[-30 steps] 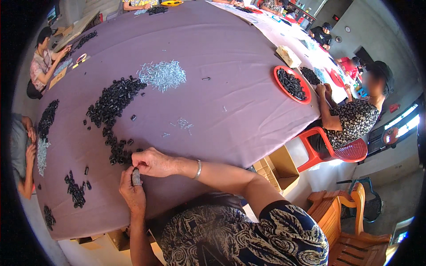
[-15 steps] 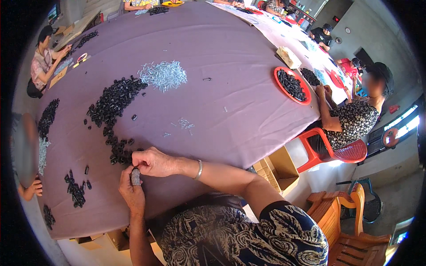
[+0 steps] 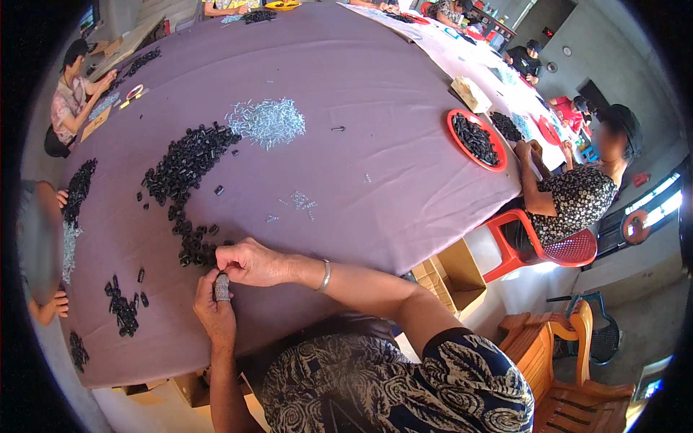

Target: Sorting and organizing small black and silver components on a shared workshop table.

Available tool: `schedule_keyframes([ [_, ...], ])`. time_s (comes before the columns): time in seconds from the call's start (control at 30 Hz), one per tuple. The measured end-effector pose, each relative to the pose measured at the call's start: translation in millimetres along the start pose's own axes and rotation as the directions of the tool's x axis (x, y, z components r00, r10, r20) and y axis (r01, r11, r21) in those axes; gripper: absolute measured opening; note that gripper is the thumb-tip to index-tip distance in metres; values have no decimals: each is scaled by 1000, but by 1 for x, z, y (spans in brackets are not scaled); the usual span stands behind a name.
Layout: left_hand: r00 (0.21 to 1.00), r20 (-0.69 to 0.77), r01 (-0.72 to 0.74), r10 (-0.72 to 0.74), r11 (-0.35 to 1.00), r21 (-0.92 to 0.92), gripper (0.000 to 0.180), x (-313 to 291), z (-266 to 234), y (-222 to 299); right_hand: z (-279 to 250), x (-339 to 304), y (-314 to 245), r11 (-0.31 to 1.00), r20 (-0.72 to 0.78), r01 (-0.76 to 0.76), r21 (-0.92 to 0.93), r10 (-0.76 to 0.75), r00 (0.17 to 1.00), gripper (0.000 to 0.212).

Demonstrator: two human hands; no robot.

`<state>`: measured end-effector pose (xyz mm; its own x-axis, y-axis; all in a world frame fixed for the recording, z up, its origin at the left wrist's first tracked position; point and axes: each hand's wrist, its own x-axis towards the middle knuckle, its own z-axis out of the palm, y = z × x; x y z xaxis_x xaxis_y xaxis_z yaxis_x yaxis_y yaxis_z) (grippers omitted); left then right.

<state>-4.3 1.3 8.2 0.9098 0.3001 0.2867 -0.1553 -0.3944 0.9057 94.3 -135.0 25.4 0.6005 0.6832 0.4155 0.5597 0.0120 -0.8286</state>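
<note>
Above the near edge of the cloth, my left hand (image 3: 216,312) and my right hand (image 3: 253,264) meet, fingertips pinched together. Whatever sits between them is too small and too covered to make out. A grey wrap (image 3: 221,288) goes round a digit of my left hand, and a bracelet (image 3: 325,275) circles my right wrist. Just beyond my fingers begins a curved heap of small black cylindrical parts (image 3: 186,162). At its far end lies a pile of thin silvery pieces (image 3: 268,123). A few loose small springs (image 3: 299,201) are scattered nearer to me.
A mauve cloth (image 3: 346,166) covers the table. Black assembled-looking pieces (image 3: 124,312) lie at my left. A red-rimmed tray of black parts (image 3: 474,139) stands at the right edge, near a co-worker on a red chair (image 3: 514,242). Open cardboard boxes (image 3: 458,278) sit below that edge.
My two hands stay pinched together in almost the same place. At the left edge, a co-worker's other hand has come into view beside the black parts there.
</note>
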Motion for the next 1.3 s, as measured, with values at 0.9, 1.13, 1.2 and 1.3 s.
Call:
schedule_keyframes([
  [0.9, 999, -39, 9, -10, 1000, -28, 22, -1, 1, -3, 5, -1, 1, 993, -32, -70, 91, 73, 997, 9],
  [1.13, 999, -16, 42, -44, 996, -84, 20, -1, 0, -2, 3, 0, 2, 997, -33, -52, 65, 54, 998, 9],
  [1.2, 998, -27, 47, -49, 995, -87, 21, -2, 0, -6, 2, 0, 1, 997, -27, -43, 57, 45, 999, 9],
  [1.3, 999, -24, 35, -37, 995, -90, 22, -1, 1, -4, 2, 0, 3, 999, -18, -39, 29, 39, 999, 10],
])
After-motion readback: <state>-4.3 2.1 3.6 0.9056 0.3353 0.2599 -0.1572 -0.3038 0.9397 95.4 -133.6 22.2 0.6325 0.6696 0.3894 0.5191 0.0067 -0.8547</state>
